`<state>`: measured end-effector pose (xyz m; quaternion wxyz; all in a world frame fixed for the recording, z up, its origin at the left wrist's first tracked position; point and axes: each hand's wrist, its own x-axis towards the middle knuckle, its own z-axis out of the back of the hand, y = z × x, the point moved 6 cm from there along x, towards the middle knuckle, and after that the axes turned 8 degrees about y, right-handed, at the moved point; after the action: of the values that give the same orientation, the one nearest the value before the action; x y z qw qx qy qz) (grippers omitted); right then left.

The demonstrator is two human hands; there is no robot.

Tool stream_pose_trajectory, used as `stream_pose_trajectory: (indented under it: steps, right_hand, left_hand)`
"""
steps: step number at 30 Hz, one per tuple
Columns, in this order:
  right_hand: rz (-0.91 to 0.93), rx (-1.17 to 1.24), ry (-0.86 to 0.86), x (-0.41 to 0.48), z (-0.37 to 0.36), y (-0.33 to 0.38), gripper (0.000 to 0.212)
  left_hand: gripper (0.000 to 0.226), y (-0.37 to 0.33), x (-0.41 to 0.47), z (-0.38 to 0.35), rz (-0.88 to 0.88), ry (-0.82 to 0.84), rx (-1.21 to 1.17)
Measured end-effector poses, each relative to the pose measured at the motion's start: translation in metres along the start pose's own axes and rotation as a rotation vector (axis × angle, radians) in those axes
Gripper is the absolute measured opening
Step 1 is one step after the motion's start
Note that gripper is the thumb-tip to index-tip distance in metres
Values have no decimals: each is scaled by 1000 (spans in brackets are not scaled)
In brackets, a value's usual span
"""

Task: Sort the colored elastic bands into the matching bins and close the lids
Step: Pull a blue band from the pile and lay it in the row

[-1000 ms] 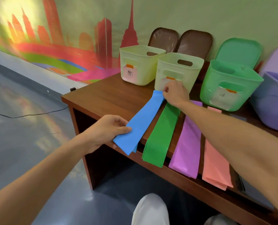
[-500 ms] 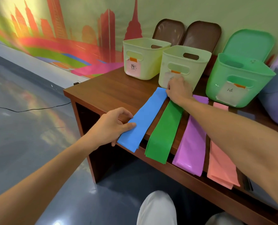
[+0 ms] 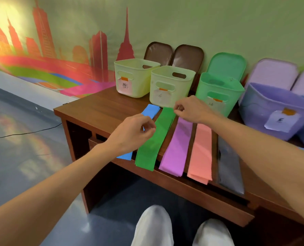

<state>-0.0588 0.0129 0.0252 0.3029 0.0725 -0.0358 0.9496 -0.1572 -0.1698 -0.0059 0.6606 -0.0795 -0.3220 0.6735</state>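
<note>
Grey glossy floor (image 3: 32, 174) lies nearest you, with your two white shoes (image 3: 153, 226) at the bottom edge and a thin black cable (image 3: 23, 134) trailing off to the left. Beyond them stands the brown wooden table (image 3: 97, 107).

Five elastic bands lie side by side on the table, their near ends hanging over its front edge: from left to right the blue band (image 3: 150, 110), green band (image 3: 148, 150), purple band (image 3: 176, 150), salmon-pink band (image 3: 200, 153) and dark grey band (image 3: 229, 167).

Your left hand (image 3: 133, 132) sits over the middle of the blue band with its fingers curled in; whether it grips the band cannot be told. Your right hand (image 3: 190, 109) is further out at the far end of the green band, thumb and forefinger drawn together, but you cannot tell if the band is between them.

Behind the bands stand the open bins, each with a paper label: a pale yellow-green bin (image 3: 140, 86), a second pale bin (image 3: 183, 89), a green bin (image 3: 202, 93) and a lavender bin (image 3: 257, 110). Two brown lids (image 3: 158, 50), a green lid (image 3: 227, 64) and a lavender lid (image 3: 275, 73) lean against the wall, which carries a red skyline mural (image 3: 44, 41).
</note>
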Motion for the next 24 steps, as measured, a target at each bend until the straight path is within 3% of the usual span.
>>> stream_pose_trajectory:
  steps: [3, 7, 13, 18, 24]
  right_hand:
    - [14, -15, 112, -41, 11, -21, 18]
    - [-27, 37, 140, -103, 29, -61, 19]
    - [-244, 214, 49, -203, 45, -138, 15]
    - [-410, 367, -62, -272, 33, -200, 11]
    - [-566, 422, -240, -309, 4, -262, 12]
  left_hand:
    - [13, -29, 8, -18, -55, 58, -54]
    - [11, -69, 18, -43, -123, 138, -102]
    - [12, -143, 35, -93, -160, 160, -278]
    - [14, -198, 56, -152, -233, 270, -186]
    - [20, -236, 93, -218, -191, 387, -113]
